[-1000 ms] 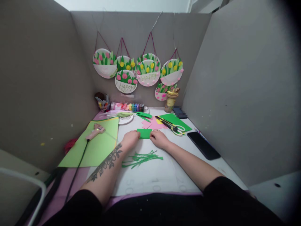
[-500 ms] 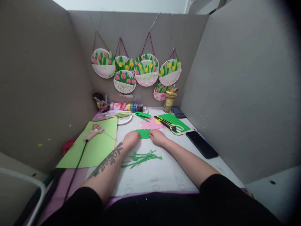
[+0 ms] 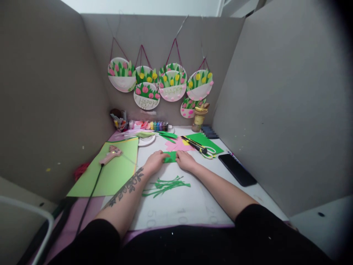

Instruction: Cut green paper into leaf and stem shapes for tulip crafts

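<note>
The small green paper (image 3: pixel 171 157) is held flat on the table (image 3: pixel 190 206) between two hands. Its left end is now covered more by the left hand (image 3: pixel 156 162) than before, with the thumb put over it; whether it is pinched there cannot be told. Its right end is still clamped in the curled fingers of the right hand (image 3: pixel 186 161). Thin green strips (image 3: pixel 167 186) are seen nearer than the paper, and pink paper (image 3: pixel 171 146) just behind it.

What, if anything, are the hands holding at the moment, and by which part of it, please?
The small green paper: the left hand is at its left end, the right hand at its right.
</note>
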Action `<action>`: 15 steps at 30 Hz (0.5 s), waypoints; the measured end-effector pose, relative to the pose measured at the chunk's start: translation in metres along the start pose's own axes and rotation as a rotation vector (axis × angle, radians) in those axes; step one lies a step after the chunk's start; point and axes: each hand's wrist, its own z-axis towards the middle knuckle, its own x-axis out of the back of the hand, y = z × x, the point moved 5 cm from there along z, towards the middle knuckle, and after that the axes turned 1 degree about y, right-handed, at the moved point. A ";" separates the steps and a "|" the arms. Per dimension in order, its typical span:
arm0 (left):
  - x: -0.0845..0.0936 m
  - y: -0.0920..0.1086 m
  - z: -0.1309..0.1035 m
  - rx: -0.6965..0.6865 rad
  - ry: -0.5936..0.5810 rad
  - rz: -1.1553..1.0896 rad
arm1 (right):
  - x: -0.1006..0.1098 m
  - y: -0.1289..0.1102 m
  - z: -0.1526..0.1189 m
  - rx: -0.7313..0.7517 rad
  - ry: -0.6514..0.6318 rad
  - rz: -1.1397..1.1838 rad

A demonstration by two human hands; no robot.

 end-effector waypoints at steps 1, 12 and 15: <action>0.000 0.003 -0.001 -0.058 0.005 -0.034 | 0.000 0.001 0.000 -0.003 0.004 0.014; 0.001 0.015 -0.002 -0.107 0.005 -0.112 | 0.003 0.002 -0.005 0.118 0.124 0.063; -0.002 0.011 0.000 -0.084 0.006 -0.143 | 0.007 -0.005 -0.016 0.274 0.181 0.011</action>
